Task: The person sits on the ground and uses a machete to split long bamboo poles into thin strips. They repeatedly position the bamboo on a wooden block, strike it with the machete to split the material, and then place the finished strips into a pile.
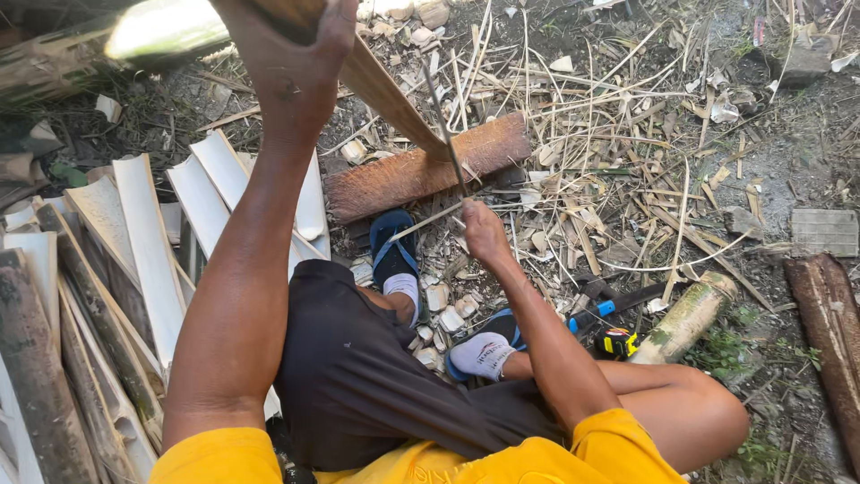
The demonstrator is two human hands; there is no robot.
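My left hand [288, 56] is raised near the top of the view, gripping a long split bamboo slat [394, 100] that slants down to a reddish wooden block [428, 168] on the ground. My right hand [482, 229] is closed around the handle of a thin dark blade [443, 125], which stands along the slat's edge just above the block. I sit on the ground with my feet in blue sandals [394, 251] and white socks.
Split bamboo slats [148, 242] lie piled at the left. Thin bamboo strips and chips [618, 152] litter the soil. A short bamboo section [688, 315], a yellow tape measure [618, 342] and a blue-handled tool [609, 307] lie at my right. A log [829, 323] lies far right.
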